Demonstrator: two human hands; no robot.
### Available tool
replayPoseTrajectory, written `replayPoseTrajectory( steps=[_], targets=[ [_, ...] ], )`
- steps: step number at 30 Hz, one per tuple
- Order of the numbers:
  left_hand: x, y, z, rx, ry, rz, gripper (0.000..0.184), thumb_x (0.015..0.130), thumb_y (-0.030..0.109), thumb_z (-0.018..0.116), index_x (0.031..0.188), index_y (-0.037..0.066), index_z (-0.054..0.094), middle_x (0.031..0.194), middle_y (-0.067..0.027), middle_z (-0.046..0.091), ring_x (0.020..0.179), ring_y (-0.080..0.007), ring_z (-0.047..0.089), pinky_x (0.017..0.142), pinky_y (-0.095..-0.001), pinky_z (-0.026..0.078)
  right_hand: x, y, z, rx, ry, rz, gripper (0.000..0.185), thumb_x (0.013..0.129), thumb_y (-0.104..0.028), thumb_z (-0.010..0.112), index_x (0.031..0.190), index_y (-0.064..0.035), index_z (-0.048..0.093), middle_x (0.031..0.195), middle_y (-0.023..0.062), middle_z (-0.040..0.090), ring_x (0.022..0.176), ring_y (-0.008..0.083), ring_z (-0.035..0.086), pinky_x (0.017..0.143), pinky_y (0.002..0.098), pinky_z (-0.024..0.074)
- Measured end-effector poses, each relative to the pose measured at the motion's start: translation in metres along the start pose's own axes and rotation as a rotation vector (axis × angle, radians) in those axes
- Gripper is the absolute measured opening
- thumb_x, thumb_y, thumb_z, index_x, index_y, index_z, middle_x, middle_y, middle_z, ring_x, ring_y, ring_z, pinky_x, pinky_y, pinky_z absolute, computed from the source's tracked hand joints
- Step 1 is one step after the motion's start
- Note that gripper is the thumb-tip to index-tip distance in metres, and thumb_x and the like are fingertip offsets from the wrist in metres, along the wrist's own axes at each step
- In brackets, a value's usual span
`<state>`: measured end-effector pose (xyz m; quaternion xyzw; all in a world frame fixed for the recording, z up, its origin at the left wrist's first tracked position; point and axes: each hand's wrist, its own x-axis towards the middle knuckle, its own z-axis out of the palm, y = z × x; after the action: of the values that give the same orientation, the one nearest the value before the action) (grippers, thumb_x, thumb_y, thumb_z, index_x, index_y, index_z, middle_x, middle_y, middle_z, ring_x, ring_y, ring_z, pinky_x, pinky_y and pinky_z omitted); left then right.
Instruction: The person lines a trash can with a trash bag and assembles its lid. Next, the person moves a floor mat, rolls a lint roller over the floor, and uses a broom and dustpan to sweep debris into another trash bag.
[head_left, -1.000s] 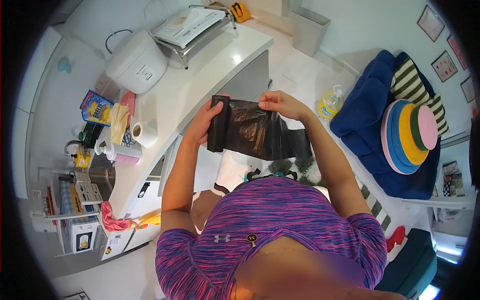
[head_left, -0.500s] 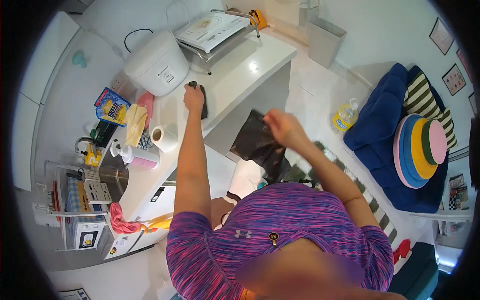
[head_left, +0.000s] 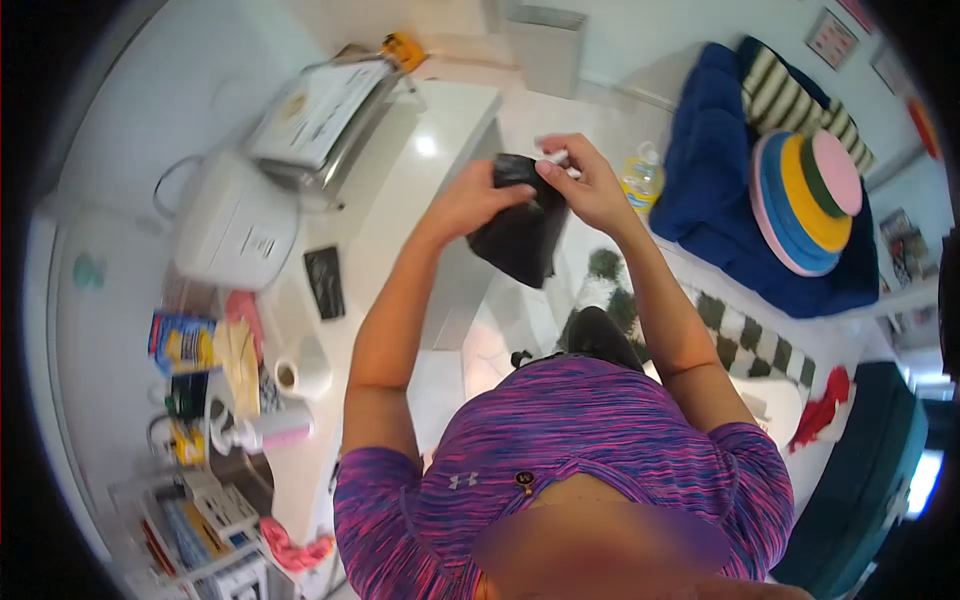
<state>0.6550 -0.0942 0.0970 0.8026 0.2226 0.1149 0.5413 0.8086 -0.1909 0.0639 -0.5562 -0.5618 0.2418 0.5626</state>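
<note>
A black plastic bag [head_left: 522, 232] hangs between my two hands in front of my chest. My left hand [head_left: 472, 202] grips its upper left side, thumb across the plastic. At the top right edge, my right hand [head_left: 585, 182] pinches the bag between thumb and fingers. The bag is bunched up, and its opening cannot be made out. A dark roll of bags [head_left: 324, 283] lies by itself on the white counter [head_left: 378, 215], left of my left forearm.
A rice cooker [head_left: 238, 220] and an induction cooker [head_left: 322, 112] stand on the counter, with a paper roll [head_left: 303, 376] and pump bottle [head_left: 265, 428] nearer. Beyond are a grey bin [head_left: 546, 52], a yellow-labelled bottle [head_left: 642, 177] and a blue sofa [head_left: 690, 150].
The roll has gone from my left hand onto the counter. My left hand has moved right and taken hold of the bag, which is now raised and bunched. The view has turned.
</note>
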Motion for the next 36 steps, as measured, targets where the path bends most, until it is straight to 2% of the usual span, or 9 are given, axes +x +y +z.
replayPoseTrajectory(
  steps=[5,10,14,19,22,25,28,32,36],
  targets=[
    [0.053,0.074,-0.034,0.078,-0.03,0.214,0.024,0.074,0.016,0.063,0.09,0.0,0.058,0.077,-0.0034,0.06,0.07,-0.0087,0.052,0.066,-0.0242,0.043,0.027,0.084,-0.048,0.383,-0.268,-0.001,0.068,0.083,-0.056,0.033,0.126,-0.0034,0.034,0.128,0.0122,0.035,0.12,0.0216,0.029,0.101,0.0333,0.0171],
    [0.131,0.133,-0.072,-0.108,0.218,0.276,0.029,0.076,0.018,0.062,0.097,-0.001,0.055,0.084,-0.0043,0.06,0.073,-0.0101,0.056,0.067,-0.0228,0.045,0.048,0.214,-0.055,0.538,0.25,0.49,0.081,0.081,-0.065,0.019,0.134,-0.0039,0.014,0.138,0.0126,0.017,0.127,0.024,0.016,0.103,0.0384,0.007],
    [0.204,0.155,-0.117,-0.215,0.42,0.42,0.029,0.079,0.019,0.059,0.1,-0.001,0.054,0.087,-0.0059,0.059,0.076,-0.0122,0.056,0.069,-0.0246,0.045,0.051,0.294,-0.053,1.105,-0.076,1.064,0.086,0.07,-0.074,0.03,0.128,-0.0114,0.029,0.124,0.0158,0.04,0.108,0.0311,0.042,0.092,0.0445,0.0305],
    [0.288,0.142,-0.166,-0.373,0.71,0.399,0.028,0.08,0.02,0.057,0.101,0.001,0.054,0.091,-0.0052,0.059,0.081,-0.0141,0.056,0.074,-0.0251,0.044,0.13,0.256,-0.093,1.664,-0.569,0.581,0.064,0.08,-0.049,0.042,0.125,-0.0037,0.034,0.12,0.0128,0.046,0.111,0.0262,0.042,0.095,0.0399,0.0292],
    [0.314,0.13,-0.203,-0.44,0.738,0.32,0.029,0.081,0.022,0.056,0.101,0.001,0.055,0.092,-0.0049,0.059,0.082,-0.0146,0.056,0.075,-0.0263,0.044,0.164,0.281,-0.131,1.183,-0.405,0.498,0.045,0.074,-0.015,0.056,0.114,0.0025,0.045,0.116,0.0107,0.05,0.108,0.0178,0.045,0.096,0.0339,0.0298],
    [0.336,0.11,-0.249,-0.544,0.748,0.27,0.031,0.08,0.026,0.056,0.099,0.002,0.056,0.092,-0.0051,0.059,0.083,-0.0167,0.056,0.075,-0.0274,0.044,0.198,0.303,-0.178,0.779,-0.258,0.639,0.034,0.08,-0.019,0.056,0.105,0.0035,0.052,0.105,0.0083,0.056,0.097,0.0168,0.052,0.089,0.032,0.0371],
    [0.375,0.054,-0.316,0.092,1.065,0.028,0.036,0.077,0.03,0.058,0.095,0.0,0.058,0.087,-0.0069,0.06,0.077,-0.0179,0.055,0.069,-0.0269,0.043,0.234,0.345,-0.235,0.73,0.088,0.71,0.036,0.08,-0.027,0.059,0.099,0.003,0.055,0.093,0.0076,0.059,0.084,0.0154,0.054,0.075,0.029,0.0424],
    [0.449,-0.02,-0.342,0.522,0.866,-0.043,0.043,0.077,0.035,0.059,0.092,-0.006,0.058,0.078,-0.0114,0.06,0.067,-0.0153,0.053,0.063,-0.0273,0.042,0.293,0.398,-0.294,0.63,0.321,0.752,0.038,0.08,-0.031,0.058,0.094,0.004,0.056,0.081,0.0084,0.06,0.065,0.0144,0.056,0.059,0.0265,0.0448],
    [0.558,-0.098,-0.34,1.231,0.906,-0.455,0.054,0.072,0.039,0.062,0.108,0.0,0.051,0.098,-0.018,0.056,0.095,-0.0294,0.052,0.082,-0.0401,0.038,0.369,0.397,-0.31,0.581,0.402,0.751,0.036,0.079,-0.027,0.06,0.093,0.0059,0.054,0.08,0.0093,0.059,0.066,0.0159,0.056,0.059,0.0278,0.0463]
  ],
)
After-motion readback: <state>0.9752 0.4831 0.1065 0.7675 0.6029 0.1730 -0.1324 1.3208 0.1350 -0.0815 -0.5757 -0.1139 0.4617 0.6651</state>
